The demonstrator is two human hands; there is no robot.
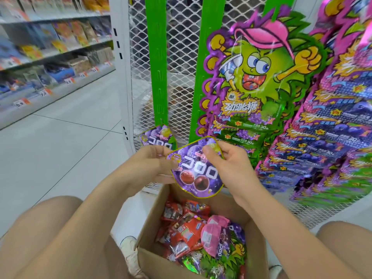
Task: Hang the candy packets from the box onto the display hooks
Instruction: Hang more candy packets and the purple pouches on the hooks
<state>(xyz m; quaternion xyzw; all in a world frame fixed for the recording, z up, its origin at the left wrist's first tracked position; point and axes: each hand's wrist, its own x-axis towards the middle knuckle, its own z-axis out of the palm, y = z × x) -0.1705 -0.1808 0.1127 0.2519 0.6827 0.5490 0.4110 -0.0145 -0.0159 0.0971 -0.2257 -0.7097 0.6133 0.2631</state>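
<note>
just above the open cardboard box [154, 216], a purple packet [198, 172] with white lettering and two dark round sweets printed on it is held tilted, between both hands. the left hand [149, 164] grips its left edge with curled fingers, and the right hand [231, 164] pinches its top right corner between thumb and fingers. a second purple packet [159, 137] of the same kind pokes up behind the left hand; whether that hand holds it too cannot be told. in the box below lie red packets [185, 224], a pink packet [213, 232] and more purple and green ones, heaped loosely. beyond the hands, green packets [255, 77] with a cartoon face hang in a stack on the white wire mesh panel [181, 47], beside green uprights [157, 57]. further right hang rows of purple and blue packets [326, 121]. the person's bare knees frame the box on a pale tiled floor [70, 137], and blurred store shelves [50, 57] run along the left.
</note>
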